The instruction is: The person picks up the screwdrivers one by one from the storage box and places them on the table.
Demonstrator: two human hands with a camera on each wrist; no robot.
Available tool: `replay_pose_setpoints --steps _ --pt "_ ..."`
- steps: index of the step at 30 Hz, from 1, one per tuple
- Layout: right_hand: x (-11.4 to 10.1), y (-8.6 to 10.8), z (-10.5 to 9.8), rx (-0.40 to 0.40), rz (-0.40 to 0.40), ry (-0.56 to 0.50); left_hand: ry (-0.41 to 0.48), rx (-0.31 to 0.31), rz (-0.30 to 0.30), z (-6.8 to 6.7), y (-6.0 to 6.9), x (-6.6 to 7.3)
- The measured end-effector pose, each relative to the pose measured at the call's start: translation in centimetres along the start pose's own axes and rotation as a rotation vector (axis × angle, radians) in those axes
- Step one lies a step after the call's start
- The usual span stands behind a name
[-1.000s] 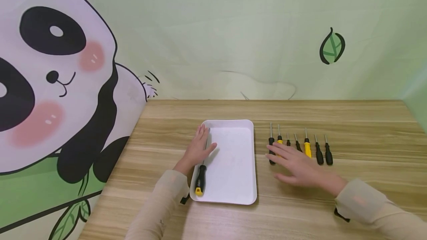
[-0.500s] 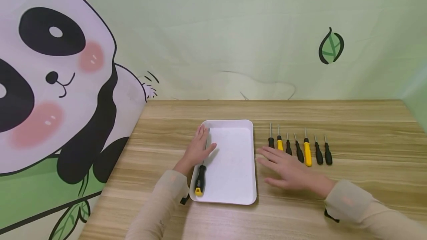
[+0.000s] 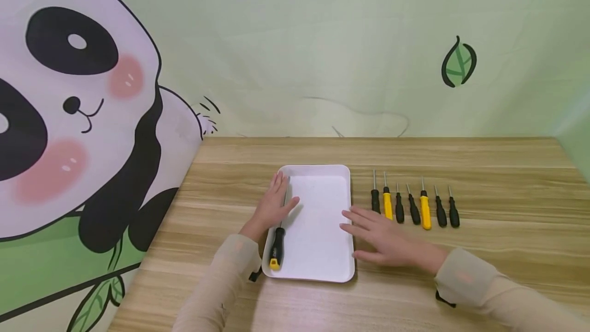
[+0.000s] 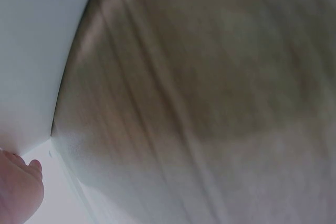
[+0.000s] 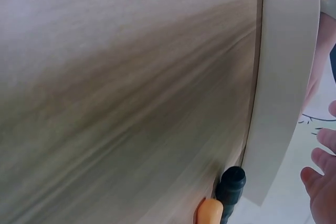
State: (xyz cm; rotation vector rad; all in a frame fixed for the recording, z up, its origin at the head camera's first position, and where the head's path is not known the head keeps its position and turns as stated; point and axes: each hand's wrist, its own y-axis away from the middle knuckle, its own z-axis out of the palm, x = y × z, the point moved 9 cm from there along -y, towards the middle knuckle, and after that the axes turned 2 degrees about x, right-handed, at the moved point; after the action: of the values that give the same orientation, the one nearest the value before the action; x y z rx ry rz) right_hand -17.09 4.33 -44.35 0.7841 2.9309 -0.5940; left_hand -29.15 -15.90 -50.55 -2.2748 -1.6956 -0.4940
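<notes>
A white tray [image 3: 318, 240] lies on the wooden table. Inside it, along the left wall, is a screwdriver [image 3: 277, 245] with a black and yellow handle. My left hand [image 3: 272, 209] rests at the tray's left rim, fingers straight, covering part of the shaft. At the right rim, my right hand [image 3: 389, 240] has its fingers spread, the tips over or at the edge; whether they touch cannot be told. The right wrist view shows the tray's outer wall [image 5: 286, 82] beside that hand [image 5: 324, 182]. Neither hand grips anything.
Right of the tray, several screwdrivers lie in a row, including a yellow-handled one [image 3: 425, 211] and a black-handled one [image 3: 454, 214] at the far end. My right hand is in front of the nearest handles. A panda-print wall covering [image 3: 295, 55] stands behind the table.
My right hand has moved left from over the row of screwdrivers to the tray's right rim, uncovering more handles. The left hand, the tray and the screwdriver in it have stayed put.
</notes>
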Motion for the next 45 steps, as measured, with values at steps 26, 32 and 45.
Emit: replay_pose_setpoints --steps 26,32,45 --pt "-1.9 -2.6 3.5 -0.195 0.002 -0.048 -0.021 0.0 -0.012 -0.1 -0.1 0.1" --pt "-2.2 -3.1 4.3 -0.245 0.017 -0.027 -0.025 0.01 -0.002 -0.2 -0.1 0.2" --pt "-2.9 -4.4 5.4 -0.249 0.025 -0.058 -0.019 0.008 -0.01 -0.1 -0.1 0.1"
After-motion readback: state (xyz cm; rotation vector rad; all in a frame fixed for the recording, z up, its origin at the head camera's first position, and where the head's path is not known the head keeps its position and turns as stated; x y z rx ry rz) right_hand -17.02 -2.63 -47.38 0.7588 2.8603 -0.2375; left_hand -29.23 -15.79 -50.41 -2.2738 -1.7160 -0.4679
